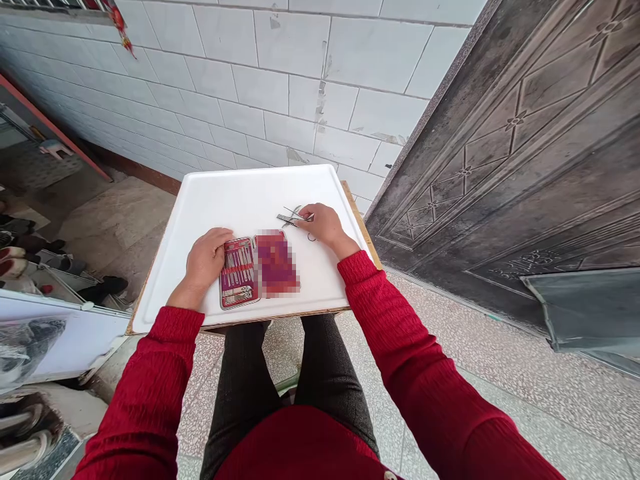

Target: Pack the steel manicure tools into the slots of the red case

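Note:
An open manicure kit case (240,272) lies on the white tabletop (175,267), metal tools held under a red strap and nail clippers (237,294) at its near end. Its right half, the lid (277,263), is blurred over. My left hand (205,260) holds the case at its left edge, fingers at the upper corner. Right of the case, my right hand (320,223) has its fingers closed around a slim metal grooming tool (287,219), its exact kind unclear. Other small metal pieces lie by these fingers, including a ring-shaped handle (311,237).
A tiled wall (295,100) stands behind the table, and a dark patterned metal door (475,167) is at the right. Shelves with assorted items (40,267) stand at the left. My legs (330,373) are below the table's near edge.

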The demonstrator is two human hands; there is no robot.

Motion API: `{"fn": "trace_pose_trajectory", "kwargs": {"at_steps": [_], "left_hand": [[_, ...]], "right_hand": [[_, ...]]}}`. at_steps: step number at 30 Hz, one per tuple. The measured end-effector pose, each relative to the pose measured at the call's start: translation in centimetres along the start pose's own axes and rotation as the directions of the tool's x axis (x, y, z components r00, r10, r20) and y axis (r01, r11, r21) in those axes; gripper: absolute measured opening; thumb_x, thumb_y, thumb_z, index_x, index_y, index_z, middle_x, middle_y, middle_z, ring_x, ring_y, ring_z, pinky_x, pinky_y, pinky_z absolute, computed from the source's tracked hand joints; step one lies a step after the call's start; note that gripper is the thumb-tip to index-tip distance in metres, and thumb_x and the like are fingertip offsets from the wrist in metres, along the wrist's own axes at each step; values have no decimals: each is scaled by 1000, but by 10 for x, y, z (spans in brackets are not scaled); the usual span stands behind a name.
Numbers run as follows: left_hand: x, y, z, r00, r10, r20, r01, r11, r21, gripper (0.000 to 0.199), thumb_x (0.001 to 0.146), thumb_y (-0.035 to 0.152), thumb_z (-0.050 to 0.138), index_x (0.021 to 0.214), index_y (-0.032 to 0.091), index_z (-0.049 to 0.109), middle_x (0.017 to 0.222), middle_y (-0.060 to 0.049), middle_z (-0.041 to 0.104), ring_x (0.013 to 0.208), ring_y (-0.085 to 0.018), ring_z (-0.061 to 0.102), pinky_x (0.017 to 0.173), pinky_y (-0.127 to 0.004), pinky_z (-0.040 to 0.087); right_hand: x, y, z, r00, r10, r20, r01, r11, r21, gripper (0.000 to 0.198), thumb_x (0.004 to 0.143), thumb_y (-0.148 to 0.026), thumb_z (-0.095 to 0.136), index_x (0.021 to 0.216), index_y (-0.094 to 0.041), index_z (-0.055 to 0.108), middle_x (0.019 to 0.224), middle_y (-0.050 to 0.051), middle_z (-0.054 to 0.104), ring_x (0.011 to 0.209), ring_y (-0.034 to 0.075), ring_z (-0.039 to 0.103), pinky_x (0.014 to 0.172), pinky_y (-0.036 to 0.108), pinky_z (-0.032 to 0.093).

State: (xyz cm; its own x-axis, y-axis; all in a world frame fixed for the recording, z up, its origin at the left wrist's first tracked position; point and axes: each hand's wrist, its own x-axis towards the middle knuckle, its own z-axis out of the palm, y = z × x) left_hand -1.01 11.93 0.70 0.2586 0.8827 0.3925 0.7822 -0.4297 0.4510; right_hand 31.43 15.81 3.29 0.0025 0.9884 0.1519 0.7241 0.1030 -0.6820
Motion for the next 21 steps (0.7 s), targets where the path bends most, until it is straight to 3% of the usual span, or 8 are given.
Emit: {"fn": "trace_pose_trajectory", "kwargs": {"at_steps": [3,8,13,17,21], "left_hand": [[0,5,-2,999,-38,-13,38,999,10,43,88,16,41,104,21,81,130,-5,76,125,-24,69,117,-41,53],[0,12,-4,996,-90,-24,91,995,29,39,86,17,44,95,23,81,128,-2,77,123,-25,70,115,-41,54],[0,14,-4,993,-114,-23,115,993,39,36,86,17,46,93,24,80,129,-1,77,123,-24,70,114,-40,55],[1,14,-4,992,-123,-12,124,991,55,36,88,18,45,94,23,80,130,-1,77,124,-24,70,114,-38,54],[1,15,-4,991,-131,-4,131,988,79,37,87,18,44,95,23,80,130,-1,76,123,-25,70,110,-38,56]], "right_hand": [[3,6,-4,998,40,-40,-39,999,13,14,86,-30,75,95,-20,76,102,4,76,87,19,67,79,32,50],[4,7,-9,996,82,-19,-81,997,19,24,79,-12,69,99,-20,79,102,2,78,81,17,66,75,31,50],[-1,0,-18,995,95,-3,-95,995,-22,18,77,-9,67,85,-20,78,89,2,77,76,17,65,68,29,47],[-6,-7,-27,991,109,79,-97,985,-141,10,78,-13,71,72,-20,74,75,2,73,70,18,62,62,29,42],[-10,-12,-29,977,92,194,-54,979,-195,9,80,-16,73,71,-20,74,75,3,74,71,18,62,62,30,42]]}}
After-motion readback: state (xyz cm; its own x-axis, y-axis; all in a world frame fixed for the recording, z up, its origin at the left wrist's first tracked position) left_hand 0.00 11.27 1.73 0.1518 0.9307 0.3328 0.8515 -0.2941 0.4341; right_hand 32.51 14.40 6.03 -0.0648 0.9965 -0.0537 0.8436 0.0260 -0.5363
